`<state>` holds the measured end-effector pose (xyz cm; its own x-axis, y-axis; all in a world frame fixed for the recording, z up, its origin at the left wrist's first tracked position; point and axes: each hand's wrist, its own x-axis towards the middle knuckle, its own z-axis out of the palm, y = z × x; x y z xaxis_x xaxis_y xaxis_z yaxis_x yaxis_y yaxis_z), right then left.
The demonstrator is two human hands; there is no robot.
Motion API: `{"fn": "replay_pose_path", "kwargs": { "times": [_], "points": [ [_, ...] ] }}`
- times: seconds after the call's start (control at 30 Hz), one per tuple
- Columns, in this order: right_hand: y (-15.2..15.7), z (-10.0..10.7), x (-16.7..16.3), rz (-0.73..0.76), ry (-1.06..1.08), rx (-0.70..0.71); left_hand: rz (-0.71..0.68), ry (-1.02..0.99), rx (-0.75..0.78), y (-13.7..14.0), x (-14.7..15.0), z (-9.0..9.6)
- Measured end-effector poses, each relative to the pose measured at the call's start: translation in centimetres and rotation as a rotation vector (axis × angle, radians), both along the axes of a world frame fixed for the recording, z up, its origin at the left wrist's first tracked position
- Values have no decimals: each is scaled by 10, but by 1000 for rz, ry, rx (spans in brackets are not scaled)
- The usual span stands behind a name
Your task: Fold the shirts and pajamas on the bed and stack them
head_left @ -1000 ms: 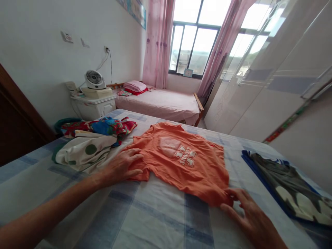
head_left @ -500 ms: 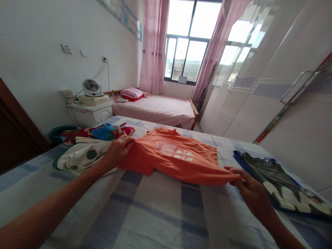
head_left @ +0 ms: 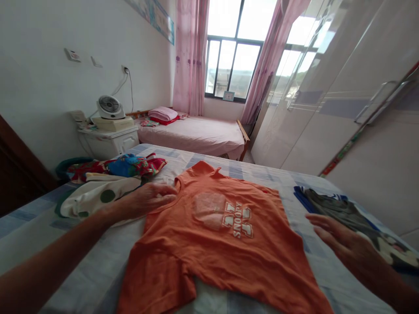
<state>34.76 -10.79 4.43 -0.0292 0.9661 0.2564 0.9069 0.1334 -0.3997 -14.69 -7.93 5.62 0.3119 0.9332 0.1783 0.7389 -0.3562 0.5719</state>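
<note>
The orange shirt lies spread across the middle of the bed, print upward, its neckline toward the bed's left edge and its hem toward the right; I judge that this sideways lay puts both ends within my reach. One sleeve runs down toward me, with a few soft creases. The white cloth with green dots and the red-and-blue patterned cloth sit bunched near the far left corner, and the grey garment lies flat by the right edge, so the shirt seems to have the space between to itself. My left hand comes in low over the dotted cloth, fingers loosely curved at the neckline; whether they pinch any fabric I cannot tell. My right hand is released and holds nothing, fingers stretched toward the hem but apart from it, the grey garment just behind, my forearm slanting in from the lower right.
</note>
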Motion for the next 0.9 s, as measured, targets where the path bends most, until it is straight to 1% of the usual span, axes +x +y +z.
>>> {"fn": "replay_pose_path", "kwargs": {
  "times": [0.03, 0.07, 0.13, 0.2, 0.23, 0.3, 0.37, 0.43, 0.47, 0.53, 0.57, 0.63, 0.7, 0.8, 0.9],
  "points": [
    [8, 4, -21, 31, 6, 9, -65, 46, 0, 10, 16, -4],
    [17, 5, -44, 93, 6, 20, -136, 102, 3, 20, 33, -8],
    [33, 2, -92, 253, -43, 36, -203, 195, 58, 38, 68, -18],
    [47, -9, -134, 438, -117, 30, -208, 289, 88, 55, 95, -31],
    [54, -16, -150, 519, -154, 15, -196, 328, 105, 63, 103, -38],
    [67, -31, -168, 591, -218, -46, -151, 384, 134, 78, 106, -55],
    [84, -44, -162, 567, -267, -121, -97, 410, 140, 91, 94, -71],
    [104, -58, -132, 452, -310, -156, -21, 413, 132, 102, 73, -85],
    [115, -64, -110, 341, -339, -138, 19, 414, 134, 106, 63, -90],
    [134, -78, -64, 63, -362, -103, 80, 421, 145, 113, 47, -96],
    [141, -84, -44, -17, -367, -81, 98, 428, 150, 115, 43, -97],
    [150, -96, -16, -56, -369, -38, 110, 440, 154, 116, 41, -99],
    [154, -103, -5, -70, -370, -12, 110, 447, 150, 117, 43, -100],
    [155, -106, -9, -98, -389, -12, 113, 453, 139, 116, 46, -100],
    [156, -106, -12, -90, -405, 3, 110, 452, 132, 117, 45, -100]
  ]
}}
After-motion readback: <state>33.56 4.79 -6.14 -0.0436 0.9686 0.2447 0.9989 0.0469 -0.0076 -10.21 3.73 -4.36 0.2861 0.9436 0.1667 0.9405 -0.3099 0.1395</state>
